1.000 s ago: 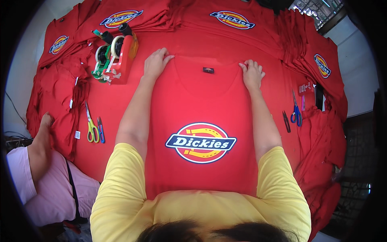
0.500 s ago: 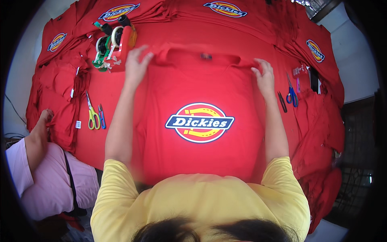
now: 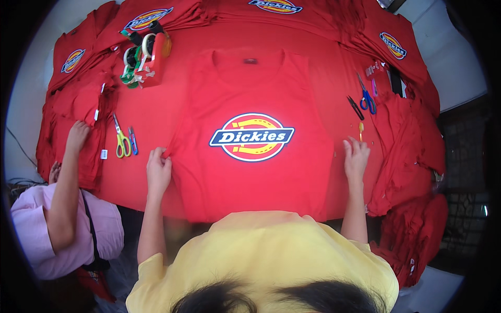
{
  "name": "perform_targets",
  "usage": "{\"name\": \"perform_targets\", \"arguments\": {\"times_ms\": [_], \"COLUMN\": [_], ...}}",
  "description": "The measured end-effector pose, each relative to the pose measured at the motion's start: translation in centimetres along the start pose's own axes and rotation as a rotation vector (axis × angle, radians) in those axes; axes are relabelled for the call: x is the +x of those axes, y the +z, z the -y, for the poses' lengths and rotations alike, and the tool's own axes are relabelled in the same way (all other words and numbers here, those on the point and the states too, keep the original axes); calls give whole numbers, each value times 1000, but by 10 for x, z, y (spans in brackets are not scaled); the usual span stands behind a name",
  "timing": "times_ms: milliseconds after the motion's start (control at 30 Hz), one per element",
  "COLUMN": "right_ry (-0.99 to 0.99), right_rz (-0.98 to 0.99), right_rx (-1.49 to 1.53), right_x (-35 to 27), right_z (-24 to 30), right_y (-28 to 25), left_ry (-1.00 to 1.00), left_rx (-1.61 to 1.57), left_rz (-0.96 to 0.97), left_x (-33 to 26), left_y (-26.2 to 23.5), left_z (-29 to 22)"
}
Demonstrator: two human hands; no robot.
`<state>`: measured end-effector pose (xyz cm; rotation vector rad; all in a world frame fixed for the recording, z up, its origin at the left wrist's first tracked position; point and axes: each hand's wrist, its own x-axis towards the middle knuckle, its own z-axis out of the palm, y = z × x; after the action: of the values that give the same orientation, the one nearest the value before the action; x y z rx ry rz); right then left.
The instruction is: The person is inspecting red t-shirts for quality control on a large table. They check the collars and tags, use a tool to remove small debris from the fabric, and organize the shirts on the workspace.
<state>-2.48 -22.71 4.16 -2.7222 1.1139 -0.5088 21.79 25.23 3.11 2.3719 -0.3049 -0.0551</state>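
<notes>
Red T-shirt lies flat mid-frame, unfolded — left hand fingers pinch its sleeve edge, right hand fingers apart, flat at its side.

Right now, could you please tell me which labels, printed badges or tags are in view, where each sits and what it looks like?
Chest badge: middle of the spread red shirt, oval, yellow, red, blue band.
Neck label: inside its collar, small, dark.
Stack badges: folded shirts at the far edge, same oval.
Tag: left pile, small, white.
</notes>
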Motion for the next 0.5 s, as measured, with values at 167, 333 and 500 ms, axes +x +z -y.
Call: {"name": "perform_targets", "arguments": {"times_ms": [167, 333, 500], "right_ry": [116, 125, 30], "right_rz": [299, 137, 83], "right_rx": [789, 1451, 1385], "right_x": [6, 138, 187], "right_z": [1, 14, 77], "right_y": [21, -37, -48], "left_ry": [83, 354, 521], "left_rx": [6, -342, -420], "left_rz": [23, -76, -182], "left_x": [35, 151, 189], "left_y": [-26, -74, -49], "left_z": [-4, -69, -137]}}
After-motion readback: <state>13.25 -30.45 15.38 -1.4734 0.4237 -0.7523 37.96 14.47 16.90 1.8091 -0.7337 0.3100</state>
